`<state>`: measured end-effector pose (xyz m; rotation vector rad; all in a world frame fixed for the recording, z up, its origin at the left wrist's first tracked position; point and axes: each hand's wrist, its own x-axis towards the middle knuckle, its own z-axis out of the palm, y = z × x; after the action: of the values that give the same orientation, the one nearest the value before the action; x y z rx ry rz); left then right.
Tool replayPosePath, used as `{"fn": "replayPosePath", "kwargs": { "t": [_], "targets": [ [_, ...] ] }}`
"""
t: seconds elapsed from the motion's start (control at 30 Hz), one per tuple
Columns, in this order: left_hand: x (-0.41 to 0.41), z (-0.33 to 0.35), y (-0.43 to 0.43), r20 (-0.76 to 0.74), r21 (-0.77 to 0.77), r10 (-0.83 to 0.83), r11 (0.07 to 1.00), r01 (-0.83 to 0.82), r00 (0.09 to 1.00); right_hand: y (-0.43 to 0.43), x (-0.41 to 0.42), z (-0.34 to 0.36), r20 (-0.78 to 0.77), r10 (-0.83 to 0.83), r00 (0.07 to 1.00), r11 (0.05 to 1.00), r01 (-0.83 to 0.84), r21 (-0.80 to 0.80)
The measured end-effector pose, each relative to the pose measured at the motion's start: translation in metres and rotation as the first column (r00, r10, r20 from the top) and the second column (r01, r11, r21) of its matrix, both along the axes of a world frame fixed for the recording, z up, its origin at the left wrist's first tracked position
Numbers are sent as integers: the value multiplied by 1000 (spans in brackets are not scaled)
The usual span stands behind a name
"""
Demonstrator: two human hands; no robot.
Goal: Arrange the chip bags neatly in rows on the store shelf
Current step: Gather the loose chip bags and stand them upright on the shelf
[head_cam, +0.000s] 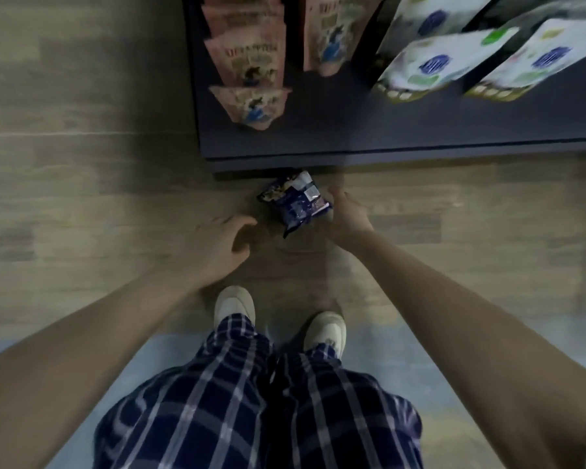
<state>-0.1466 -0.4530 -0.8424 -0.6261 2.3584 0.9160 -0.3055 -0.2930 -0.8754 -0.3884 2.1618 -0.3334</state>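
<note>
A dark blue chip bag (295,203) lies on the wooden floor just in front of the dark shelf base (352,147). My right hand (344,214) grips the bag's right side. My left hand (217,242) hovers just left of the bag with fingers curled apart and nothing in it. On the shelf stand pink bags (247,62) in rows at the left and white bags with blue logos (430,67) at the right.
The shelf's front edge (420,155) runs across the upper frame. Wooden floor (82,181) spreads out to the left and right. My two white shoes (234,302) and plaid trousers (251,401) are below the hands.
</note>
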Motion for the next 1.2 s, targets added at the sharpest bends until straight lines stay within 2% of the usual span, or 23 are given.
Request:
{"fn": "replayPosePath", "kwargs": {
  "t": [0.1,0.17,0.23,0.3,0.4,0.5,0.67,0.8,0.97,1.07,1.2],
  "targets": [
    [1,-49,2,-2,1,54,999,-54,999,-7,-11,-53,0,72,997,996,-72,46],
    [0,-72,1,0,-12,34,999,-34,999,-13,-16,-87,30,82,996,994,-84,63],
    [-2,-87,-1,4,-10,28,1000,-28,1000,-21,-17,-120,85,-31,996,997,25,67],
    [-5,-91,-3,0,-16,29,999,-29,1000,-28,-13,-148,67,-148,987,985,141,94],
    [-5,-83,-4,-1,-10,7,1000,-7,1000,-38,-1,-157,-40,-141,989,981,145,132],
    [-6,-61,-3,-9,7,23,1000,-23,1000,-45,9,-132,-25,-191,981,981,191,19],
    [-1,10,-6,-13,-25,5,1000,-5,1000,-44,21,-48,46,-136,990,988,139,-71],
    [1,100,-6,-64,-52,-21,998,18,998,-43,28,44,116,-102,988,983,118,-140],
    [0,231,-2,-137,-47,-17,999,11,990,-37,17,199,93,-48,995,981,64,-181],
    [-2,314,0,-161,-57,-75,996,67,984,-29,3,297,40,40,998,982,-32,-185],
    [-13,423,3,-239,-25,-73,997,69,968,-22,-15,428,-22,188,982,971,-189,-144]
  ]
}}
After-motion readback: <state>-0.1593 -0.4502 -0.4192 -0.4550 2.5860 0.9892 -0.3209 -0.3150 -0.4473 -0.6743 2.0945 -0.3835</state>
